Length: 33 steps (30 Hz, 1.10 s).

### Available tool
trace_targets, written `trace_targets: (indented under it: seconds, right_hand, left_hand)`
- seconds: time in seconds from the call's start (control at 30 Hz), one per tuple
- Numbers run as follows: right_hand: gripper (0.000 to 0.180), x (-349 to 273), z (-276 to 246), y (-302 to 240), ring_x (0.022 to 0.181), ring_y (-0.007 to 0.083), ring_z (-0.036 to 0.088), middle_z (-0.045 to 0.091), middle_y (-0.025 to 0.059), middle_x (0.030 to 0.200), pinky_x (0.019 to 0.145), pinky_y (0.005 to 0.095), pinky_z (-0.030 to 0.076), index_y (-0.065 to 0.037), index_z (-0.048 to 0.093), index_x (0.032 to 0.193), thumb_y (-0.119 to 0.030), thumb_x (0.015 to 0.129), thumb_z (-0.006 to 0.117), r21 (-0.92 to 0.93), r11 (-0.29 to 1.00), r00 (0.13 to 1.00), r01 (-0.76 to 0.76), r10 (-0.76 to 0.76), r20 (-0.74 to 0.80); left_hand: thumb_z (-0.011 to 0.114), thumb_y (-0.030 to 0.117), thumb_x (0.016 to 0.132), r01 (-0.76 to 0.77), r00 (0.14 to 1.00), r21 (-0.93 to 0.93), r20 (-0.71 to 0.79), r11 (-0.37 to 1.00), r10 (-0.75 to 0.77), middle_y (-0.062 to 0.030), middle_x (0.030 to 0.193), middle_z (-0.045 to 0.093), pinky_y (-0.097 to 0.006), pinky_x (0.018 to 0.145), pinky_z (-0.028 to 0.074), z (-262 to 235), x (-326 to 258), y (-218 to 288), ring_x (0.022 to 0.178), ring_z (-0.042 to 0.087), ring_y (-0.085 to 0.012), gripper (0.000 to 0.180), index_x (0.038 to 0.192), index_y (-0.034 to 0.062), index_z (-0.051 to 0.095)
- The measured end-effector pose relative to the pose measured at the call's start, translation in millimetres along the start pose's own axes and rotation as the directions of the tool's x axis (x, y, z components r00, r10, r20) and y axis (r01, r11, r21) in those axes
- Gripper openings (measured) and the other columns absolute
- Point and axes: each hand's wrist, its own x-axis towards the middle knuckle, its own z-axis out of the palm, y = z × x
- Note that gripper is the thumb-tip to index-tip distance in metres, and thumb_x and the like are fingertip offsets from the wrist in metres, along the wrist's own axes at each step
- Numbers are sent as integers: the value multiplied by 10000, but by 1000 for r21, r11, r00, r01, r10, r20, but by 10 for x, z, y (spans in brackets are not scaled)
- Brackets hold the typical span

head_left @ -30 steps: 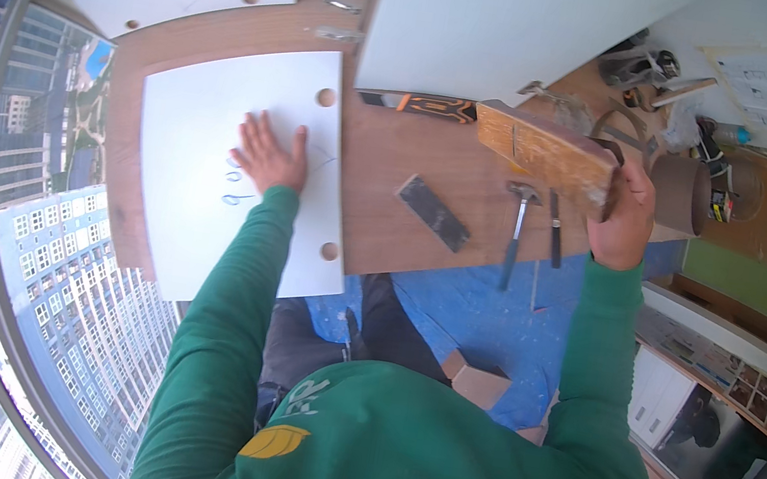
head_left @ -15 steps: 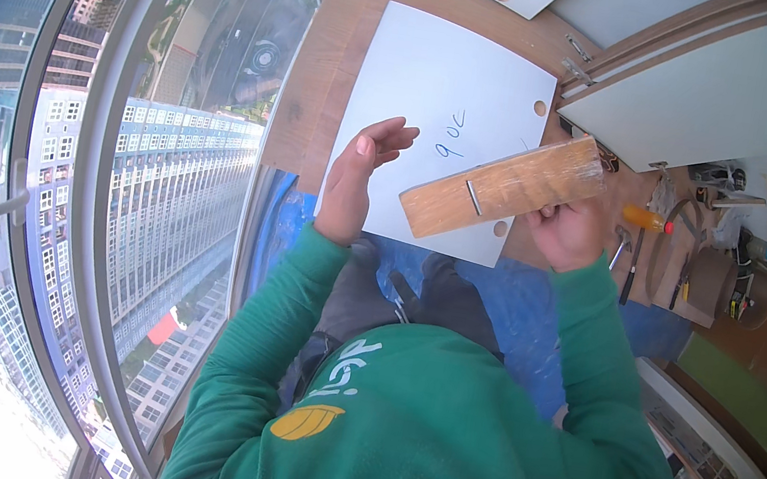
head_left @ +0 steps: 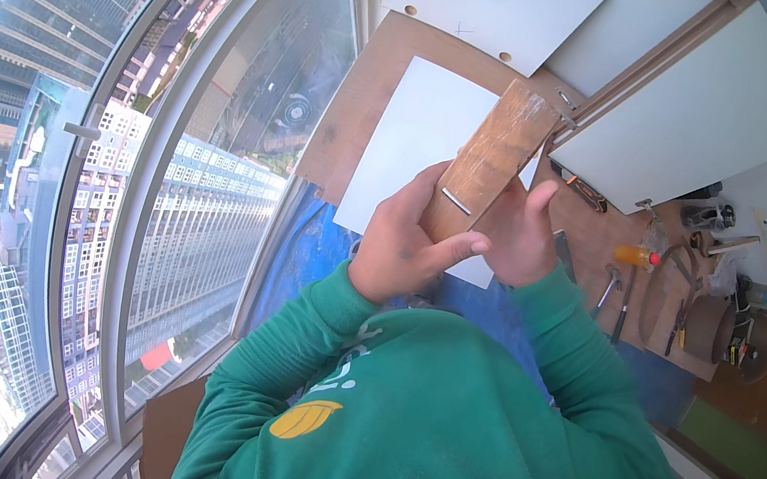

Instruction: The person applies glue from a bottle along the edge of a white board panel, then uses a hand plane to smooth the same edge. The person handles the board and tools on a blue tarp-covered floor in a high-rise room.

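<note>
Since a moment ago the wooden block [head_left: 491,161] has come up over the white panel [head_left: 417,145], left hand [head_left: 406,243] and right hand [head_left: 521,235] now both gripping it, apparently for inspection.

Green long-sleeved sweatshirt [head_left: 474,432], ribbed cuffs, yellow leaf-shaped patch [head_left: 305,419], pale lettering

Strong daylight pours in through the big window [head_left: 216,165] on the left, so the whole scene is bright and evenly lit. The white panel [head_left: 417,145] on the floor looks nearly washed out, and the shadows are soft and faint. The window frame curves sharply toward the rim, a black ring closes off the corners, and the small tools [head_left: 618,294] at the right edge are squeezed and a little unsharp.
</note>
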Motion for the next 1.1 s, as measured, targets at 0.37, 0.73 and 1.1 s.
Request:
trace_targets:
  seconds: [0.37,0.73,1.1]
  right_hand:
    - [911,-934,-114,-1152,1355,367,529,641,207,1279,1145,559,426,-11,603,1217,-837,934,343,167,890,903,425,-428,-20]
    - [911,-1606,-376,-1553,1230,364,600,663,143,1017,1067,518,497,1,587,1207,-843,894,452,197,822,837,534,-547,15]
    - [923,-1720,-331,-1600,1093,307,621,650,123,1001,958,473,530,1,548,1244,-844,876,493,117,829,837,546,-547,-28]
  left_hand:
    - [782,194,919,-406,890,168,298,898,346,-236,1449,489,-435,1103,453,1242,-26,649,1368,516,-328,940,1612,-35,190]
    - [706,199,998,-194,955,-164,194,967,224,-183,1263,683,-364,1027,508,2011,-81,947,1163,668,-248,518,1423,-47,541]
    - [885,323,836,-146,967,-156,188,977,174,-220,1186,654,-369,989,524,2277,-60,1055,1129,649,-251,823,1381,-124,461]
